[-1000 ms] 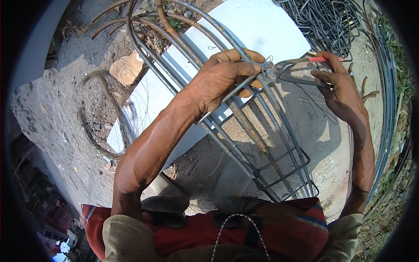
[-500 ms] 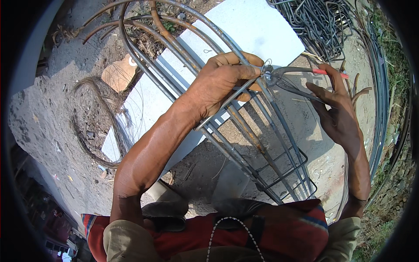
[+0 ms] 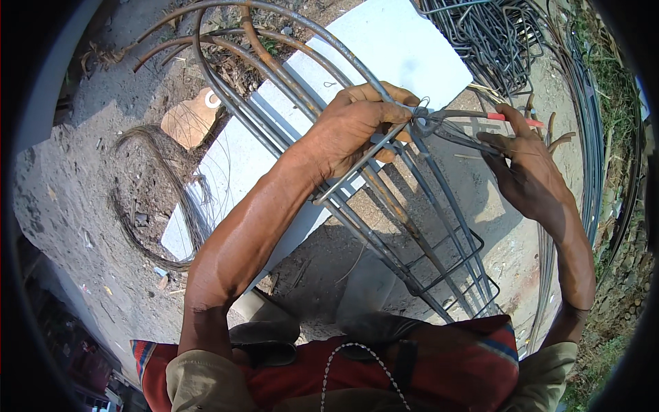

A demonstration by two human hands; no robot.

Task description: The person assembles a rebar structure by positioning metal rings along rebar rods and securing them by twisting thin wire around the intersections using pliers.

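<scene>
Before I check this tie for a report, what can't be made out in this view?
- Wire knot, head view: too small and tangled to count the turns.
- Left hand: its fingertips curl behind the steel bars, so the grip is hidden.
- Red-handled tool: the right hand covers most of its handle; its tip is lost in the knot.
- Bar cage's far end: cut off at the top edge.
</scene>
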